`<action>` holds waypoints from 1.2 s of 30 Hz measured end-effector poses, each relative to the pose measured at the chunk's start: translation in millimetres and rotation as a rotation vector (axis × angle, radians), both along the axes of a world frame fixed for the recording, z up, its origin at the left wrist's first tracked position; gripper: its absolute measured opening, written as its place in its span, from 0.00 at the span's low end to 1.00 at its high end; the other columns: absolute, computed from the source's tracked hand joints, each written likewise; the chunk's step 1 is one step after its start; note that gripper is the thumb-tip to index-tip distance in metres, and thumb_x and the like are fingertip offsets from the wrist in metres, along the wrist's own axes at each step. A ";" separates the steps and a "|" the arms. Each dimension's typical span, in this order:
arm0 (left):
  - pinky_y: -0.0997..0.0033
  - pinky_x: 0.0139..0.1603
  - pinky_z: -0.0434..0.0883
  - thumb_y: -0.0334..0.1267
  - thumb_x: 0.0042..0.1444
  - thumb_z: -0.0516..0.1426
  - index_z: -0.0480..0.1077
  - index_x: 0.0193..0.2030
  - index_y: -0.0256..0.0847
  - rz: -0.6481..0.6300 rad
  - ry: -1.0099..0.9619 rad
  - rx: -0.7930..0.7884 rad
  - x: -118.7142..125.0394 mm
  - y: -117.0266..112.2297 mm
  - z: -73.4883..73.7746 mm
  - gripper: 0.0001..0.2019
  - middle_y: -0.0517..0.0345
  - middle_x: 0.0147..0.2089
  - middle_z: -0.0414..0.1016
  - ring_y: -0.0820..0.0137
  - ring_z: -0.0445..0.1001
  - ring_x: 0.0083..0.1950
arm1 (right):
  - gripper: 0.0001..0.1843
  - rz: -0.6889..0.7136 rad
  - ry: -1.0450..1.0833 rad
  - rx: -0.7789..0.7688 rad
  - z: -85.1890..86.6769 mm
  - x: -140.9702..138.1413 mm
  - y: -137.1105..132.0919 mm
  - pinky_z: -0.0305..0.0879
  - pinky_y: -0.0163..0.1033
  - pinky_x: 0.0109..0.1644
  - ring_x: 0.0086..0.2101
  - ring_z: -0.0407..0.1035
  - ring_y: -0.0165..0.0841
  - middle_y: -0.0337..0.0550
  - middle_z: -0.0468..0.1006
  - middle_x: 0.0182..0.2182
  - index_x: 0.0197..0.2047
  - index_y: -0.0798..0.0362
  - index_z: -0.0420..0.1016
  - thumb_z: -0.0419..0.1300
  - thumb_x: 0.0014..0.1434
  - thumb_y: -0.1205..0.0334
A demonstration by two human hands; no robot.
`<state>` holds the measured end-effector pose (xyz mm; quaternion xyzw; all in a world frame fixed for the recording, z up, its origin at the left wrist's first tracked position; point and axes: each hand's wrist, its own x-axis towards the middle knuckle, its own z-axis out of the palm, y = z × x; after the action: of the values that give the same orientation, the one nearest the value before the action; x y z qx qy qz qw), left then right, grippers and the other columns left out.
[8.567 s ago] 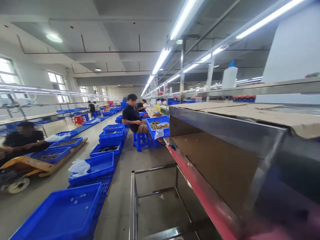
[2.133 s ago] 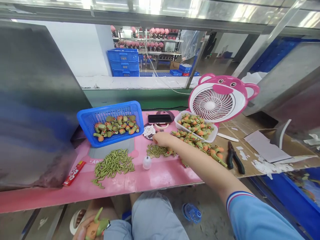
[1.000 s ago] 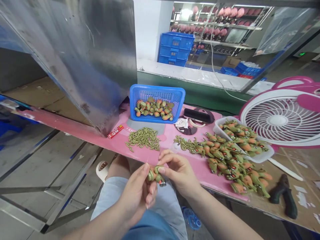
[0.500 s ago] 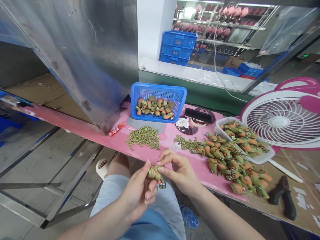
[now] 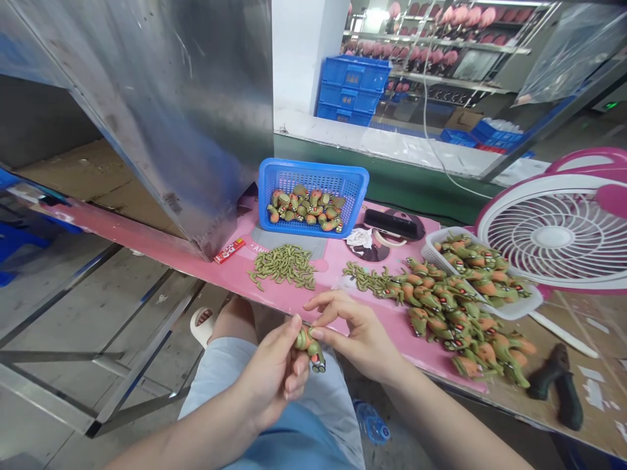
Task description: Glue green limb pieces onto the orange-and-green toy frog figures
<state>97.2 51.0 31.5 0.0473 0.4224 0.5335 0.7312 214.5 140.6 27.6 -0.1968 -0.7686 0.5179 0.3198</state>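
Note:
Over my lap, my left hand (image 5: 279, 362) is closed around a small green and orange toy figure (image 5: 312, 349) with red and white details on its head. Thumb and index finger of my right hand (image 5: 350, 333) pinch the figure's upper side; its other fingers are raised. Whether a small part sits in that pinch is hidden. Beyond my hands lies a pile of thin green curved pieces (image 5: 284, 264) on the pink mat (image 5: 337, 294). To the right are a smaller cluster of such pieces (image 5: 367, 279) and a heap of similar figures (image 5: 455, 320).
A blue basket (image 5: 313, 170) holds figure bodies at the back. A white basket (image 5: 526, 305) with more figures stands right, beside a pink and white fan (image 5: 548, 235). Black-handled pliers (image 5: 558, 385) lie near the right edge. A metal cabinet (image 5: 196, 117) blocks the left.
My view has shifted slightly. Both hands keep their hold on the figure, which is tilted a little differently; the right fingertips have moved slightly on it.

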 end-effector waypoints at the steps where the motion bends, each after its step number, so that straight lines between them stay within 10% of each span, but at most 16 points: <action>1: 0.85 0.08 0.42 0.55 0.32 0.65 0.62 0.22 0.35 -0.005 0.000 0.003 0.0 0.0 0.0 0.25 0.69 0.10 0.55 0.86 0.46 0.09 | 0.13 0.000 -0.008 0.008 0.2 0.2 -0.7 0.59 0.42 0.45 0.40 0.66 0.35 0.43 0.73 0.38 0.26 0.51 0.70 0.59 0.56 0.52; 11: 0.84 0.09 0.40 0.54 0.28 0.67 0.60 0.22 0.36 -0.003 -0.033 -0.054 -0.4 -1.7 -0.2 0.26 0.70 0.10 0.56 0.86 0.46 0.10 | 0.10 0.029 -0.049 0.008 -0.3 1.0 -5.9 0.60 0.41 0.43 0.39 0.67 0.34 0.43 0.74 0.41 0.26 0.52 0.69 0.59 0.56 0.58; 22: 0.85 0.12 0.42 0.46 0.52 0.58 0.64 0.24 0.34 0.017 -0.195 -0.100 -4.4 -3.9 -6.2 0.16 0.67 0.12 0.55 0.85 0.47 0.11 | 0.08 -0.072 -0.065 0.130 -5.7 2.8 -7.7 0.59 0.45 0.48 0.46 0.63 0.38 0.47 0.70 0.45 0.36 0.51 0.71 0.58 0.56 0.55; 28: 0.86 0.11 0.43 0.43 0.52 0.58 0.70 0.31 0.32 -0.031 -0.399 0.050 -15.1 -7.0 -14.2 0.13 0.68 0.12 0.53 0.85 0.43 0.11 | 0.22 -0.183 -0.036 0.163 -11.0 2.2 -30.1 0.57 0.33 0.24 0.21 0.60 0.28 0.37 0.65 0.19 0.26 0.54 0.64 0.50 0.58 0.43; 36: 0.80 0.17 0.57 0.59 0.45 0.57 0.68 0.37 0.36 0.121 0.146 0.296 -7.3 -11.0 -29.8 0.25 0.61 0.21 0.65 0.77 0.58 0.18 | 0.23 -0.246 -0.134 0.412 -11.7 -2.0 -36.9 0.51 0.32 0.22 0.16 0.56 0.25 0.35 0.62 0.13 0.20 0.54 0.59 0.52 0.60 0.49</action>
<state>89.9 40.1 1.7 0.1677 0.3934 0.6281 0.6501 212.4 103.6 15.9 -0.2535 -0.8478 0.2930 0.3621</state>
